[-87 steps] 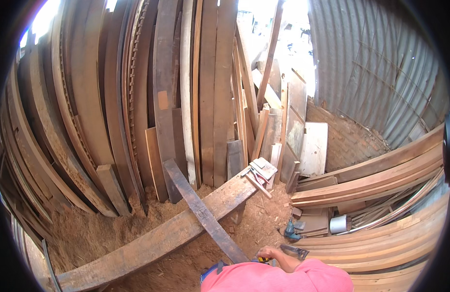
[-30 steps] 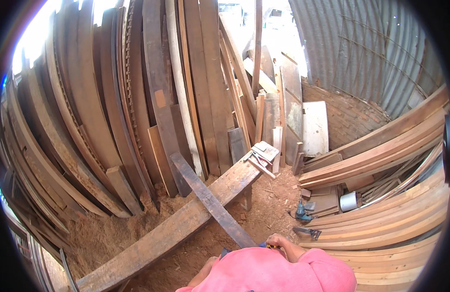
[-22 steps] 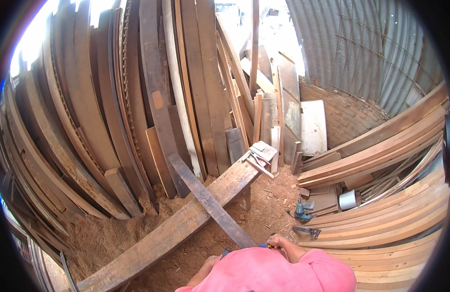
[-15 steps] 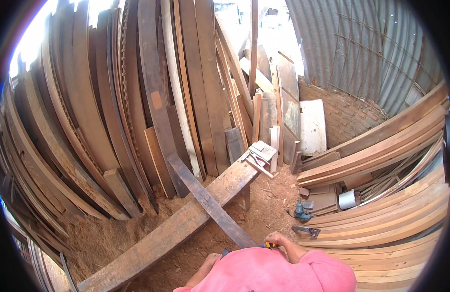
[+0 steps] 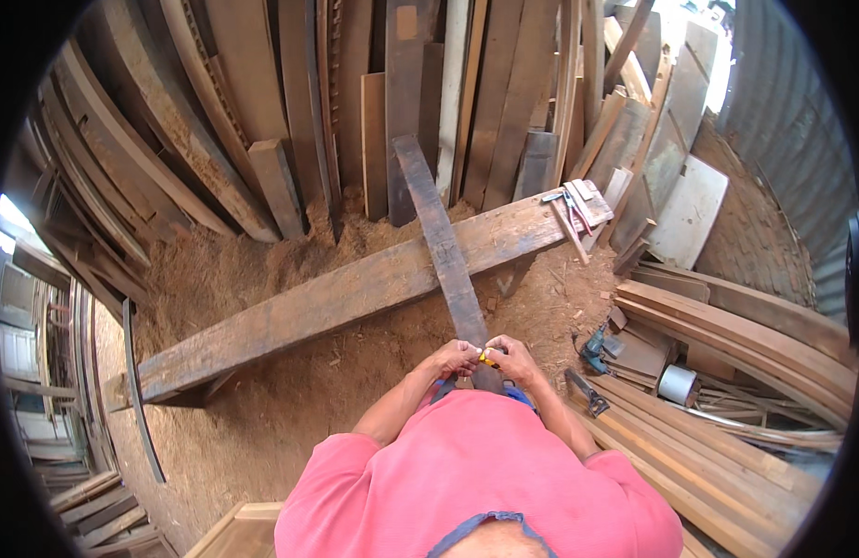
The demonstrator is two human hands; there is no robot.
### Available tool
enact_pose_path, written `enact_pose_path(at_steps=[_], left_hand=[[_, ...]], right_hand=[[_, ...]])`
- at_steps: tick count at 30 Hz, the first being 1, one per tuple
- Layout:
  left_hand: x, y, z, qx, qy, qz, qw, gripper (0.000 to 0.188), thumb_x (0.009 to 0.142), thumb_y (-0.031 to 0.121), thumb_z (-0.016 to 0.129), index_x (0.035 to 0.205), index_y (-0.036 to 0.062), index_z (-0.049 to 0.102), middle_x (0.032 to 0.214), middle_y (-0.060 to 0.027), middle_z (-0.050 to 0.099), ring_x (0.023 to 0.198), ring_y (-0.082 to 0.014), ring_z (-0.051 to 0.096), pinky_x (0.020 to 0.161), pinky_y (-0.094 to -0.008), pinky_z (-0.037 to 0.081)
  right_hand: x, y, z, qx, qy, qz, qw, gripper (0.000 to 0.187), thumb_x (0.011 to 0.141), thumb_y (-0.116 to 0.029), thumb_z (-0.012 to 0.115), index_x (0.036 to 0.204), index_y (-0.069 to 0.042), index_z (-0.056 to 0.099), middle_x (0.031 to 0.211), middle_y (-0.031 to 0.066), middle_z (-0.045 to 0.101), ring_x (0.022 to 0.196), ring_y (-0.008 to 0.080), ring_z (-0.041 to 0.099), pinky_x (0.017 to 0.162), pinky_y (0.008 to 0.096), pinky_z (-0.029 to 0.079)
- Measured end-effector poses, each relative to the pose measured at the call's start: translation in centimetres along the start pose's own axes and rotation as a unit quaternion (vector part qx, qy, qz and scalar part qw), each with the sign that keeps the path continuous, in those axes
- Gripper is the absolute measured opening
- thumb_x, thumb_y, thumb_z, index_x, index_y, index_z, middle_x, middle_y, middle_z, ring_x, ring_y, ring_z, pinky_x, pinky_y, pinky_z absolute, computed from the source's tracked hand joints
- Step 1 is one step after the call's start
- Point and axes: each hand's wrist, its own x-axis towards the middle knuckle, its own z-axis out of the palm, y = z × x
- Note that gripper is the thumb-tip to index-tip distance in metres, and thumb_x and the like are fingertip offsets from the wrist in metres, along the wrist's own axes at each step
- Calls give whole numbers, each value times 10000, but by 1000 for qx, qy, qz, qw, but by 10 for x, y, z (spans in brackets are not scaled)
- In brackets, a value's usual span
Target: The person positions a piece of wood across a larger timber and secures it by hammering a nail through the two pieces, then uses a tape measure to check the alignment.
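Over the near part of a dark, narrow board (image 5: 443, 251), a small yellow-and-black tool (image 5: 489, 359) is sitting between the two hands, directly at the fingertips. The right hand (image 5: 510, 359) is closing thumb and fingers around it from the right, covering part of its body. The left hand (image 5: 455, 358) is meeting it from the left, fingers curling narrow and bunched just beside its left end; whether they are pinching it cannot be told at this scale. Whether the tool is touching the board is also unclear. The board is running away from the person's pink shirt (image 5: 476, 456) and crossing on top of a long, thick beam (image 5: 336, 293), its far end projecting past. On the beam's right end, a red-handled hand tool (image 5: 579, 214) is lying beside small pale wood pieces (image 5: 583, 190). To the right, on the ground, a teal power drill (image 5: 593, 350) is lying near a dark-handled tool (image 5: 589, 394), with a white cylindrical container (image 5: 678, 384) farther right, near stacked planks (image 5: 727, 325). Beyond the beam, tall boards (image 5: 248, 79) are standing in a row, brown shavings (image 5: 234, 270) gathering at their feet.
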Motion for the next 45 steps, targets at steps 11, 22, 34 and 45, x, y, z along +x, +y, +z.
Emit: enact_pose_path(at_steps=[11,22,34,45], left_hand=[[-11,-28,16,-43,19,20,999,282,916,355,777,910,113,633,741,29,565,645,-87,529,554,-241,444],[74,-57,-91,48,387,83,917,488,934,415,751,1154,3,610,978,-71,651,735,-135,584,608,-310,507],[139,-39,-68,-312,305,163,885,589,971,353,724,1356,-51,534,1284,-145,641,1135,-233,595,1007,-386,466],[87,-47,-109,-243,430,196,847,489,980,434,675,1107,-38,694,982,-116,723,880,-195,653,795,-409,539]], right_hand=[[-3,1,-35,-185,-228,-47,955,543,868,-274,670,1346,-36,575,1071,99,663,893,188,639,725,325,543],[55,29,-65,-250,-177,147,941,462,870,-247,633,1291,-61,594,800,79,621,664,180,588,533,377,458],[121,26,3,-238,-169,249,923,467,891,-253,716,1271,5,630,855,112,677,723,207,644,551,377,530],[169,36,60,-336,-235,159,898,406,868,-292,748,1150,-2,719,923,128,739,796,215,680,703,373,549]])
